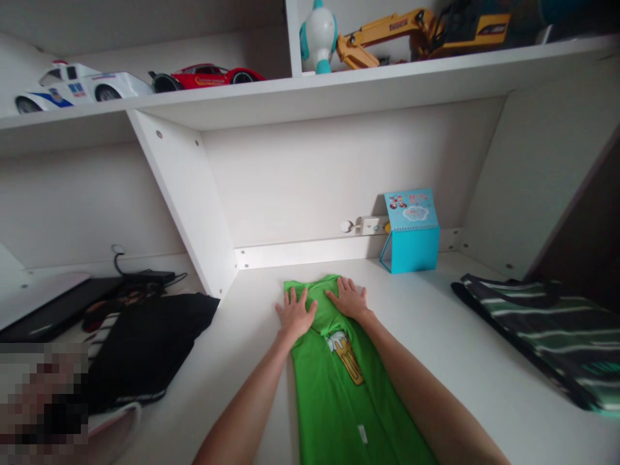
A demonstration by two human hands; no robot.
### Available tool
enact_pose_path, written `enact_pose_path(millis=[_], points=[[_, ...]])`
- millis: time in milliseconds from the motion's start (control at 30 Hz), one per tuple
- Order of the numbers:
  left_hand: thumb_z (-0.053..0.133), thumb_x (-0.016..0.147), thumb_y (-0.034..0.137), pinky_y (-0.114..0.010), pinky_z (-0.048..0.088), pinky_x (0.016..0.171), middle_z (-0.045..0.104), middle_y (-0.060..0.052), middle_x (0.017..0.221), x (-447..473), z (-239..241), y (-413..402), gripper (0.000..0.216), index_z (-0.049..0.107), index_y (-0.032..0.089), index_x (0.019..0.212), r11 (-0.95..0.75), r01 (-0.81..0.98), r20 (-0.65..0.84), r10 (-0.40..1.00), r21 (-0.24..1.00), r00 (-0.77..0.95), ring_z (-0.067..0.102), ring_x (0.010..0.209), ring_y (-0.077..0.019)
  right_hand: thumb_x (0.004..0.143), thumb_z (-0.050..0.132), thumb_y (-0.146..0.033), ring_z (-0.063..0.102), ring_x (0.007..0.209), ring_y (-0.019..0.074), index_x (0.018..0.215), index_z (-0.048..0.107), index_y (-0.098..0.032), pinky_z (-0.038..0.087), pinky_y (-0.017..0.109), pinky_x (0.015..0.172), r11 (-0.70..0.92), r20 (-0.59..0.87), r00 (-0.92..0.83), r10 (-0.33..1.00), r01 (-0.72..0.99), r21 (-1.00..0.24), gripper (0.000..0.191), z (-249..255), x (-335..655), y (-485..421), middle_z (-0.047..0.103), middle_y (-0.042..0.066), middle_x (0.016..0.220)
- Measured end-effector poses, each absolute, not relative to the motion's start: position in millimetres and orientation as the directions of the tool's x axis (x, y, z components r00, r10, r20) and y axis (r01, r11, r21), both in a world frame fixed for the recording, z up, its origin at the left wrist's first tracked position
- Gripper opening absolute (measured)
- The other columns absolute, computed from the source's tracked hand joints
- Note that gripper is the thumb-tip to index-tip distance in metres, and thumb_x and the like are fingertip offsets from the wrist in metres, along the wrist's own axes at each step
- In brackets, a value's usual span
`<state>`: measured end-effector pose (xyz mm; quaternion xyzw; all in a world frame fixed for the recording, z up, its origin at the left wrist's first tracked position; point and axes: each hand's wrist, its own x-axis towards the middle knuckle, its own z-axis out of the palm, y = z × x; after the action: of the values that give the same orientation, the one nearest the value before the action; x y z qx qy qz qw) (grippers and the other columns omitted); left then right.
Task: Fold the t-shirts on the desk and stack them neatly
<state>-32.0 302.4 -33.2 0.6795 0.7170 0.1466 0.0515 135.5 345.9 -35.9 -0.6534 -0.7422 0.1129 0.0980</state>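
On white desk (pixel 247 336) | green shirt (pixel 317 394) laid out | left hand (pixel 297 315), right hand (pixel 349 299): both spread wide on its far end

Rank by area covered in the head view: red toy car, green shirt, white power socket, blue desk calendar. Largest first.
1. Green shirt, though partly under the hands and cut off below
2. Blue desk calendar
3. Red toy car, wider but much lower
4. White power socket

Toy excavator (pixel 422 32) (yellow) on shelf (pixel 387 73); blue calendar (pixel 414 248).
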Motion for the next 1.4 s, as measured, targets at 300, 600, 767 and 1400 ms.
enact_pose_path(millis=[300,600,767,1400], points=[[0.023,0.077,0.072,-0.070,0.001,0.095,0.017,-0.011,0.148,-52.7,-39.3,308.7,0.077,0.028,0.027,0.139,0.036,0.967,0.139,0.988,0.252,-0.073,0.008,0.134,-0.0378,0.092,0.013,-0.051,0.003,0.136,0.0251,0.142,0.014,-0.007,0.006,0.054,0.105,0.212,0.043,-0.208,0.977,0.936,-0.280,0.067,-22.6,138.8,321.9,0.010,0.014,0.148],[0.026,0.078,0.070,-0.071,0.004,0.095,0.020,-0.011,0.147,-51.9,-36.3,308.1,0.074,0.031,0.027,0.138,0.024,0.961,0.140,0.988,0.275,-0.065,0.012,0.133,-0.0384,0.087,0.036,-0.054,0.011,0.134,0.0271,0.143,0.007,-0.019,0.022,0.051,0.105,0.708,0.112,-0.710,0.695,0.649,-0.278,0.072,-15.4,215.7,129.4,0.012,0.011,0.147],[0.035,0.081,0.062,-0.072,0.007,0.093,0.025,-0.012,0.145,-44.5,-23.5,302.8,0.064,0.037,0.027,0.135,0.018,0.958,0.196,0.978,0.285,-0.077,0.014,0.133,-0.0397,0.089,0.043,-0.042,0.045,0.118,0.0225,0.143,0.008,-0.026,0.046,0.033,0.090,0.796,0.337,-0.743,0.578,0.605,-0.032,0.067,-43.6,247.9,64.6,0.040,0.007,0.134],[0.054,0.076,0.056,-0.045,0.030,0.104,0.012,-0.006,0.147,-28.6,24.9,78.0,0.084,0.009,0.030,0.142,-0.753,0.593,0.017,0.623,0.286,0.782,0.019,0.133,-0.0315,0.085,0.051,-0.038,0.050,0.114,0.0226,0.143,0.001,-0.019,0.049,0.028,0.088,0.744,0.474,-0.665,0.578,0.667,0.028,0.079,-46.7,257.6,29.8,0.048,0.008,0.129]])
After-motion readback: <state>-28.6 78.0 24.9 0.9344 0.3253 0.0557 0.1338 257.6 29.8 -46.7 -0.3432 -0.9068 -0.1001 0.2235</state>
